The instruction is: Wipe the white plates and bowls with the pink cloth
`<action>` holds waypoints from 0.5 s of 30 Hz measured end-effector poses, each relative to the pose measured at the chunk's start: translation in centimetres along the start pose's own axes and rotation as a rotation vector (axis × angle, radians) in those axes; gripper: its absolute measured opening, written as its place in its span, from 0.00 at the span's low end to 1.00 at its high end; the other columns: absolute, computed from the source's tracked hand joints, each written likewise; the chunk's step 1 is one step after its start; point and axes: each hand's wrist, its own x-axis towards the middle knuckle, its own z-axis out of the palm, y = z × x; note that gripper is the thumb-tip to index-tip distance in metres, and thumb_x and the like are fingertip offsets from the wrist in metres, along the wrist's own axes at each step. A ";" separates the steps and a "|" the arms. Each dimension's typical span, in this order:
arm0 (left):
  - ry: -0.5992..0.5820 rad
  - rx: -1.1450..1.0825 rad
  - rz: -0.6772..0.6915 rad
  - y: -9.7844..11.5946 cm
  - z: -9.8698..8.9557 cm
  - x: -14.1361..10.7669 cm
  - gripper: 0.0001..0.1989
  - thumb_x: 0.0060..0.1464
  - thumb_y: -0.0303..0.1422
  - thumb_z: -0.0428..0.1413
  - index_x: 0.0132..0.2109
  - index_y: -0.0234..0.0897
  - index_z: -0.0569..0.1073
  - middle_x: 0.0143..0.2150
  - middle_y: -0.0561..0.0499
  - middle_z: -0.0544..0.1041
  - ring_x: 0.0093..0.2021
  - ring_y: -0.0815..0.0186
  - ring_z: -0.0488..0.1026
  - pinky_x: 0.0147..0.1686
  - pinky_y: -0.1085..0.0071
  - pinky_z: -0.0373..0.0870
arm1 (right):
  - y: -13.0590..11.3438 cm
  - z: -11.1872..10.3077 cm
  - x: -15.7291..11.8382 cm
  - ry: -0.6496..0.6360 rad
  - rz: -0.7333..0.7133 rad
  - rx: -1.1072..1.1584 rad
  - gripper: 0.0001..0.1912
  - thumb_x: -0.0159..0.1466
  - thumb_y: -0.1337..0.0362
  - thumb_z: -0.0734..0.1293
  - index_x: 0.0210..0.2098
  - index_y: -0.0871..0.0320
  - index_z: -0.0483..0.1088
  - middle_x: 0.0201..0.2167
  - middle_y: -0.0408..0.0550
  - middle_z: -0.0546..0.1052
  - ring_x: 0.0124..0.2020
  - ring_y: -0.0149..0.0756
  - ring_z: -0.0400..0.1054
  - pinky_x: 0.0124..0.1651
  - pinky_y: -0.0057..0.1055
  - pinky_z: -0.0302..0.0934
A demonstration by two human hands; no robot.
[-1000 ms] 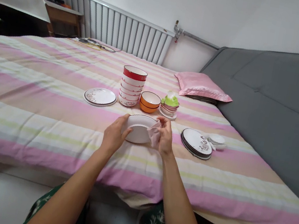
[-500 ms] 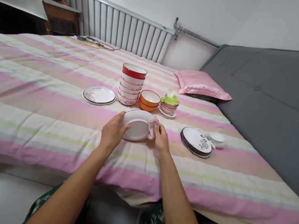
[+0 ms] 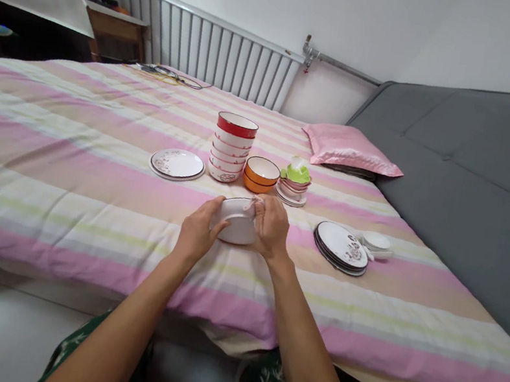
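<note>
A white plate (image 3: 236, 232) with a dark rim is held up over the near part of the bed, its plain underside apparently facing me. My left hand (image 3: 200, 227) grips its left edge, thumb across the near face. At the upper right of the plate, my right hand (image 3: 272, 225) is closed on a small pale pink cloth (image 3: 251, 206) pressed against the rim. Most of the cloth is hidden by the fingers. Just beyond the plate stand two nested orange bowls (image 3: 260, 175) and a tall stack of white bowls (image 3: 227, 163) topped by a red bowl (image 3: 237, 124).
Flat plates (image 3: 177, 164) lie to the left. Green and pink small dishes (image 3: 295, 178) are stacked behind. On the right are several dark-rimmed plates (image 3: 341, 246) beside small white dishes and spoons (image 3: 376, 244). A pink pillow (image 3: 351, 149) lies farther back on the striped bedspread (image 3: 102, 190).
My right hand has moved the cloth up and slightly left along the plate's rim. The plate looks tipped more toward upright. The whole view has shifted slightly.
</note>
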 end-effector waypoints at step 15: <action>-0.034 -0.015 -0.031 0.4 0.6 0.7 0.23 0.54 0.36 0.53 0.56 0.36 0.64 0.55 0.42 0.71 0.53 0.58 0.69 0.52 0.62 0.65 | 0.3 -0.7 0.7 -0.122 -0.045 -0.056 0.17 0.67 0.53 0.54 0.46 0.54 0.67 0.39 0.50 0.71 0.41 0.40 0.61 0.44 0.35 0.51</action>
